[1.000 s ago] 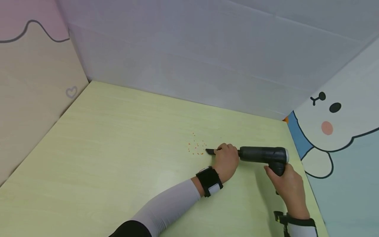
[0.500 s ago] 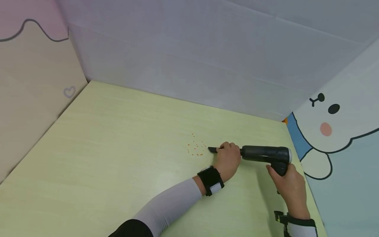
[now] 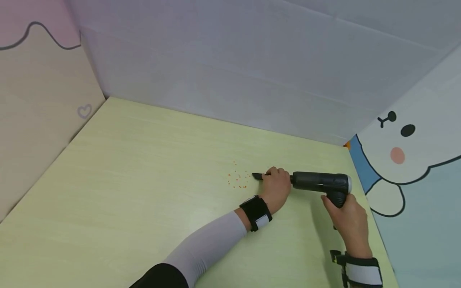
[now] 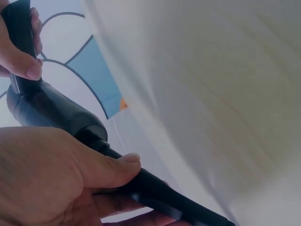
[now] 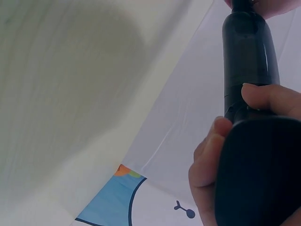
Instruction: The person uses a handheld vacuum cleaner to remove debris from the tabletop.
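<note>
A black handheld vacuum cleaner point(image 3: 318, 182) with a slim nozzle point(image 4: 164, 193) is held level over the table, its tip pointing left. My right hand point(image 3: 349, 222) grips the pistol handle point(image 5: 256, 174) at the right. Fingers and thumb of my left hand point(image 3: 276, 190) are wrapped around the nozzle close behind its slanted tip point(image 3: 257, 176). Small orange crumbs point(image 3: 239, 177) lie scattered on the table just left of that tip. In the left wrist view the thumb point(image 4: 129, 160) lies along the nozzle.
The pale wooden table point(image 3: 144, 168) stretches to the left of the crumbs. A grey-white panel point(image 3: 223, 68) rises along its back edge. Side panels stand at the left, beige point(image 3: 43, 112), and at the right, with a printed cartoon face point(image 3: 407, 148).
Both hands and the vacuum cleaner have shifted slightly away from the person, up in the head view. The nozzle tip also moved a little right, then left. The crumbs look the same.
</note>
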The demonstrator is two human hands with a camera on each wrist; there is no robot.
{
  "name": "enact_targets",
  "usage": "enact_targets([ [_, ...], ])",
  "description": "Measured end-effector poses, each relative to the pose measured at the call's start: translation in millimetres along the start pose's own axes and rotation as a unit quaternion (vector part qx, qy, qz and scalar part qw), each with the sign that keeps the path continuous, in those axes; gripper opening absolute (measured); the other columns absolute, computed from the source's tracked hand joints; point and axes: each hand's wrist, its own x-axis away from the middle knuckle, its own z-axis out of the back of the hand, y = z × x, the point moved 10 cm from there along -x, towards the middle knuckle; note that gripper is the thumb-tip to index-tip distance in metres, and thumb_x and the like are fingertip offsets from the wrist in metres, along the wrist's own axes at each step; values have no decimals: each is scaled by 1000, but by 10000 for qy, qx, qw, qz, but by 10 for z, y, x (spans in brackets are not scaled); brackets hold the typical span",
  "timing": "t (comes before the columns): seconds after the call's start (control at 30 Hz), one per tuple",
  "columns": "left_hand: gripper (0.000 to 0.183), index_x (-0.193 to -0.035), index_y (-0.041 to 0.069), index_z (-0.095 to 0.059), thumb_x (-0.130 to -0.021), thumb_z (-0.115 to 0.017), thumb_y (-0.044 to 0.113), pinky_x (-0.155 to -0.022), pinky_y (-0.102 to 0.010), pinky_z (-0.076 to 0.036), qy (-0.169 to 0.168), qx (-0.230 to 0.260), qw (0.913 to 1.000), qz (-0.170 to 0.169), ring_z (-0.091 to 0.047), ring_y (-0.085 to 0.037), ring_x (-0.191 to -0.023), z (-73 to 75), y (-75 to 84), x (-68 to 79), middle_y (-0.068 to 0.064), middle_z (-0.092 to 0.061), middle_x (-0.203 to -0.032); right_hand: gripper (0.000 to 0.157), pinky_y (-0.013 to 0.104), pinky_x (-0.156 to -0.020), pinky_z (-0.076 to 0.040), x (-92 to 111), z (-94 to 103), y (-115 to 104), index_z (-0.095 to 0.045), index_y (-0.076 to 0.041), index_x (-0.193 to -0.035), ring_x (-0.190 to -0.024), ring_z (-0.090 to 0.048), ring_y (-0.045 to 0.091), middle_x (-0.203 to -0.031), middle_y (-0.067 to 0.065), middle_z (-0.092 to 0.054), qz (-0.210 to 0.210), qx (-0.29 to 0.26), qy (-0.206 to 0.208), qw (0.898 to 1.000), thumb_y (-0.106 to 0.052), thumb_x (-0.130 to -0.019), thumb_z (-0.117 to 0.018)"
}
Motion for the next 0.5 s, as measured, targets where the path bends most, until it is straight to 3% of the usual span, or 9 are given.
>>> enact_targets([
  [0.5,41,-110,16,-62,-93,-46,50,-72,-33,-56,-316,-29,9995,69,-59,-23,-91,-18,-114,132,-4,-63,-100,73,34,-39,-37,19,-89,-91,-44,7,-99,-51,-49,22,-69,14,-52,75,11,-358,9993,-64,-80,-53],
])
